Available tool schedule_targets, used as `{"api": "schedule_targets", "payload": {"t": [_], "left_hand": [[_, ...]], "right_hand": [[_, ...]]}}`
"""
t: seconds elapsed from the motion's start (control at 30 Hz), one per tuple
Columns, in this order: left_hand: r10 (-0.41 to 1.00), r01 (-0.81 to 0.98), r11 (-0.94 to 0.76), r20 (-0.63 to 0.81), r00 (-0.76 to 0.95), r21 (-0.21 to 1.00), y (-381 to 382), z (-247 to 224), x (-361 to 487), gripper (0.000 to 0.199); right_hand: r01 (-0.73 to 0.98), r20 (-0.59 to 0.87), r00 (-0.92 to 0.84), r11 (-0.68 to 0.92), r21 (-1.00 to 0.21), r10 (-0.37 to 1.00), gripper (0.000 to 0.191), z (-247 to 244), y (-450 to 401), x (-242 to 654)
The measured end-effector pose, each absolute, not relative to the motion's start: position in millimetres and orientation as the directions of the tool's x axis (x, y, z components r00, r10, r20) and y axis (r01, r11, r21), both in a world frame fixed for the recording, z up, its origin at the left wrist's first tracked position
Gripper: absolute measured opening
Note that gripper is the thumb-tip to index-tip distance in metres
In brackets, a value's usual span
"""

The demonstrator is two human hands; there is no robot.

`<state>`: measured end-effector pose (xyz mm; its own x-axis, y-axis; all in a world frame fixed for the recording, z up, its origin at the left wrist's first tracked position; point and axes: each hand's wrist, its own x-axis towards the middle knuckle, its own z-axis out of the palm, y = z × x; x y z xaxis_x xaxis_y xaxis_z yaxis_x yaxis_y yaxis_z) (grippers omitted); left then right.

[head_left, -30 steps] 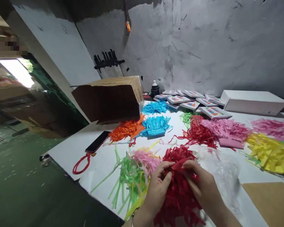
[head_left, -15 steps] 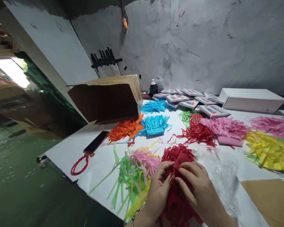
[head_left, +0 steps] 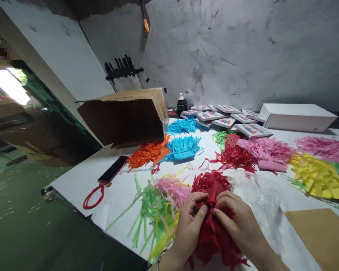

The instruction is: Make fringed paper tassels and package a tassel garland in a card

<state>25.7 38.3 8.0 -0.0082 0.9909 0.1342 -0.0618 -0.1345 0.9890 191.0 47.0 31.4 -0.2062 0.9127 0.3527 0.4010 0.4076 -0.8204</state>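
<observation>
A bundle of dark red tissue-paper fringe point(head_left: 214, 241) lies at the table's front, under both hands. My left hand point(head_left: 190, 222) pinches its middle from the left, thumb and forefinger closed on the paper. From the right, my right hand point(head_left: 235, 214) pinches the same red paper, its fingertips close to those of the left. A narrow red strip shows between the fingertips. Left of the bundle lies a loose pile of green fringe point(head_left: 155, 207) with pink fringe point(head_left: 173, 190) and yellow strips point(head_left: 165, 237). A crumpled clear plastic bag point(head_left: 260, 203) lies to the right.
An open cardboard box point(head_left: 130, 116) rests on its side, near a phone point(head_left: 113, 169) with a red strap. Orange point(head_left: 148, 152), blue point(head_left: 185, 146), pink point(head_left: 268, 150) and yellow fringe point(head_left: 319, 175) lie behind. Farther back are several flat boxes point(head_left: 252, 130) and a white box point(head_left: 298, 116).
My right fingertips have closed together on the red paper, and both hands stay at the bundle's middle. The whole view has shifted slightly.
</observation>
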Motion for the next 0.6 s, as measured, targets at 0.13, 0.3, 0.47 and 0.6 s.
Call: {"api": "schedule_targets", "payload": {"t": [0.13,0.3,0.47,0.6], "left_hand": [[0.987,-0.084,-0.149,0.153,0.040,0.985,40.0,12.1,27.7,0.031],[0.981,-0.090,-0.144,0.154,0.118,0.986,49.9,19.3,24.2,0.028],[0.965,0.026,-0.242,0.237,0.114,0.970,56.5,22.1,17.7,0.019],[0.955,0.085,-0.284,0.275,0.106,0.955,56.3,22.0,17.4,0.016]], "right_hand": [[0.306,0.299,-0.201,0.349,-0.886,0.933,0.016,34.5,48.6,192.2],[0.202,0.235,-0.247,0.287,-0.936,0.940,0.019,42.9,51.6,196.7],[0.304,0.319,-0.203,0.369,-0.878,0.926,0.015,47.6,51.6,207.6],[0.470,0.510,-0.199,0.538,-0.700,0.837,0.012,44.7,49.0,211.1]]}}
